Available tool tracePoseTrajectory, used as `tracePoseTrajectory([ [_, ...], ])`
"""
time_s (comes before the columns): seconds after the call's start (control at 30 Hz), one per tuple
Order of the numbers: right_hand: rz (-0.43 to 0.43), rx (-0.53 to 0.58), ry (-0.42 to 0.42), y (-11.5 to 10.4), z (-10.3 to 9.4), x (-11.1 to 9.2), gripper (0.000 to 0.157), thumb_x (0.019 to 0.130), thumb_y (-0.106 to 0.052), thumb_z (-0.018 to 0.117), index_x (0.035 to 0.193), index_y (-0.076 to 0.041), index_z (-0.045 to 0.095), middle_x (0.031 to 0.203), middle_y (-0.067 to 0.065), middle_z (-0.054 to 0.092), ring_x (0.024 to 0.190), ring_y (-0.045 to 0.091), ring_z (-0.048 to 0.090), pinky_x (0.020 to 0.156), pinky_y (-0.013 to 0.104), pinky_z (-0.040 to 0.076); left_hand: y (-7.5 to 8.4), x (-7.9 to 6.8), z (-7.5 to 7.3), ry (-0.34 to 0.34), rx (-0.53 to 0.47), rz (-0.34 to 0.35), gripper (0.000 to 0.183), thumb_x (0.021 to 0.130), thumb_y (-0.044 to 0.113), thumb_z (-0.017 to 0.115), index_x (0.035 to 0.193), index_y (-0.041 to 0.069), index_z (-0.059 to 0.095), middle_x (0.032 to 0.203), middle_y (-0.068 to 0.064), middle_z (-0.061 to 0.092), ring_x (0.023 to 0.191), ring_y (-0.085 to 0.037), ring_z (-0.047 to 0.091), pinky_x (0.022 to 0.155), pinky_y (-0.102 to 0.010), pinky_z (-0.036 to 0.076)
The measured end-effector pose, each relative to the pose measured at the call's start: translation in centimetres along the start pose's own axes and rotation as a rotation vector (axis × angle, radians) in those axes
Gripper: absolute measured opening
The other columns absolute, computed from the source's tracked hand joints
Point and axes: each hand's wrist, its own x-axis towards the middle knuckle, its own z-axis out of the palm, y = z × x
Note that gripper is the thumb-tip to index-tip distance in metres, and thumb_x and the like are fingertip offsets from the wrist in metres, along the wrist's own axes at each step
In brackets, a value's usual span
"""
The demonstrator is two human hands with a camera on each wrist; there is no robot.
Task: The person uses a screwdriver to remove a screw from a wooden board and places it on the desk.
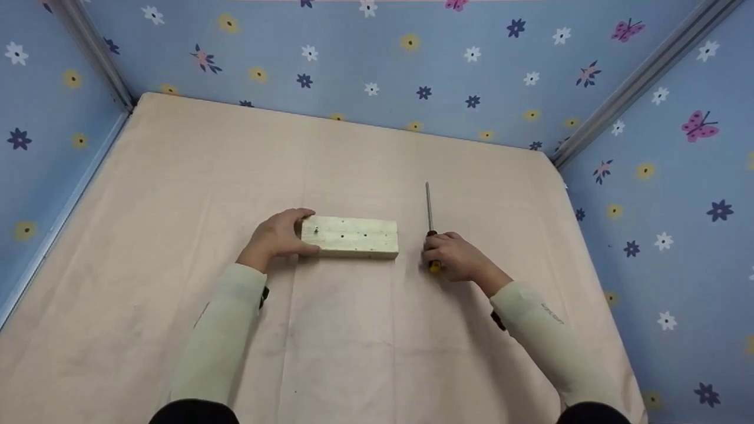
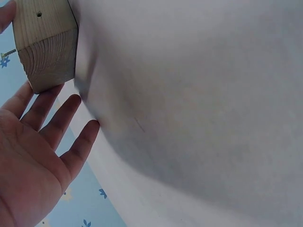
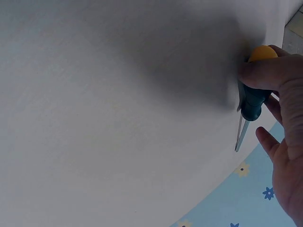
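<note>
A pale wooden block [image 1: 353, 235] lies flat on the cloth, with several small dark holes in its top. Near its left end a screw [image 1: 316, 230] stands up from the wood; in the left wrist view the screw [image 2: 8, 54] juts out beside the block's end grain. My left hand [image 1: 280, 234] holds that end, thumb along the near side and fingers at the far side. To the right of the block, my right hand [image 1: 456, 256] grips a screwdriver [image 1: 429, 206] by its dark and yellow handle [image 3: 262, 53]. Its shaft points away from me, apart from the block.
A cream cloth [image 1: 341, 353] with faint creases covers the table. Blue flowered panels [image 1: 389, 59] rise at the back and both sides, joined by grey metal posts [image 1: 642, 82] at the corners.
</note>
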Motion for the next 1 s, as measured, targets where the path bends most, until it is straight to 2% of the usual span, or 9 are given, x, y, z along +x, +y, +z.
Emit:
tracePoseTrajectory([
  [0.17, -0.008, 0.003, -0.001, 0.0, 0.23, -0.07, 0.033, 0.073, 0.005, 0.076, 0.094, -0.021, 0.072, 0.104, 0.0, 0.064, 0.1, 0.023, 0.062, 0.097, 0.05, 0.046, -0.08, -0.12, 0.02, -0.007, -0.008, 0.01, 0.091, 0.067, 0.051, 0.081, 0.145, 0.023, 0.044, 0.147, -0.004, 0.046, 0.137, -0.028, 0.04, 0.112, -0.049, 0.033],
  [0.47, -0.045, -0.035, 0.063, 0.03, 0.4, -0.13, 0.02, 0.08, -0.004, 0.075, 0.093, -0.019, 0.072, 0.102, -0.001, 0.066, 0.1, 0.022, 0.062, 0.1, 0.053, 0.044, -0.24, 0.14, 0.03, -0.018, 0.001, 0.008, 0.092, 0.068, 0.052, 0.081, 0.146, 0.023, 0.042, 0.149, -0.005, 0.044, 0.139, -0.029, 0.038, 0.113, -0.05, 0.032],
  [0.6, -0.081, -0.038, 0.148, 0.01, 0.66, 0.0, 0.017, 0.083, -0.005, 0.072, 0.094, -0.018, 0.071, 0.101, 0.002, 0.064, 0.098, 0.024, 0.062, 0.093, 0.048, 0.049, -0.19, 0.14, -0.12, -0.018, 0.003, -0.001, 0.092, 0.068, 0.052, 0.081, 0.146, 0.024, 0.042, 0.149, -0.004, 0.044, 0.139, -0.028, 0.038, 0.113, -0.049, 0.032],
  [0.73, -0.103, 0.029, 0.263, -0.05, 0.74, 0.26, 0.02, 0.082, 0.004, 0.07, 0.092, -0.014, 0.07, 0.105, 0.007, 0.063, 0.099, 0.027, 0.062, 0.086, 0.045, 0.052, -0.14, 0.05, -0.21, -0.016, 0.003, -0.01, 0.092, 0.067, 0.053, 0.081, 0.146, 0.025, 0.042, 0.149, -0.003, 0.044, 0.139, -0.028, 0.038, 0.113, -0.049, 0.033],
  [0.87, -0.098, 0.112, 0.357, -0.07, 0.46, 0.35, 0.025, 0.076, 0.01, 0.071, 0.088, -0.011, 0.066, 0.107, 0.009, 0.062, 0.1, 0.028, 0.061, 0.086, 0.042, 0.054, -0.1, 0.0, -0.21, -0.019, -0.004, -0.011, 0.093, 0.066, 0.053, 0.081, 0.146, 0.025, 0.042, 0.149, -0.003, 0.043, 0.139, -0.027, 0.038, 0.113, -0.049, 0.033],
  [1.0, -0.069, 0.162, 0.421, 0.04, -0.14, 0.37, 0.023, 0.077, 0.006, 0.075, 0.089, -0.01, 0.064, 0.109, 0.011, 0.063, 0.103, 0.029, 0.06, 0.088, 0.044, 0.052, -0.18, -0.04, -0.31, -0.021, -0.006, -0.009, 0.092, 0.066, 0.053, 0.081, 0.146, 0.025, 0.043, 0.149, -0.003, 0.044, 0.139, -0.028, 0.038, 0.112, -0.049, 0.033],
])
